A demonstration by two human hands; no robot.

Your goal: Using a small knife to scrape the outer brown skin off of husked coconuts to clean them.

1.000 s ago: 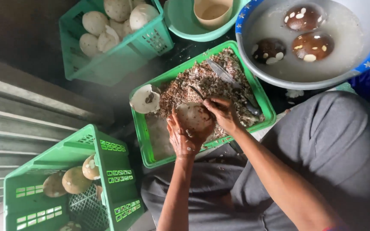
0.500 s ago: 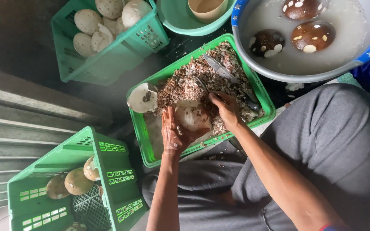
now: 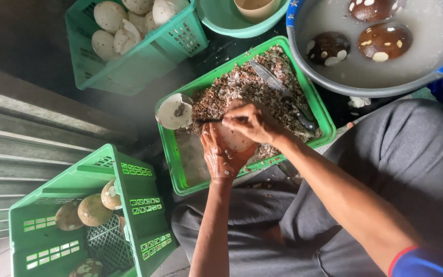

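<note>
My left hand (image 3: 220, 154) cups a pale round coconut (image 3: 233, 140) from below, over the near part of a green tray (image 3: 177, 159). My right hand (image 3: 252, 122) lies on top of the coconut and grips a thin dark tool (image 3: 208, 121) whose tip points left. The tray is heaped with brown husk shavings (image 3: 242, 87). A peeled white coconut piece (image 3: 175, 111) rests on the tray's left rim. A long knife (image 3: 278, 90) lies on the shavings at the far right.
A green basket (image 3: 129, 61) of peeled white coconuts stands at the upper left. A green crate (image 3: 52, 220) with brownish coconuts stands at the lower left. A large basin (image 3: 334, 84) of cloudy water holds three dark coconuts. A teal bowl (image 3: 216, 20) holds a beige cup. Grey steps run along the left.
Both hands have shifted a little to the left with the coconut. My right hand has moved on top of it, and the dark tool now sticks out to the left.
</note>
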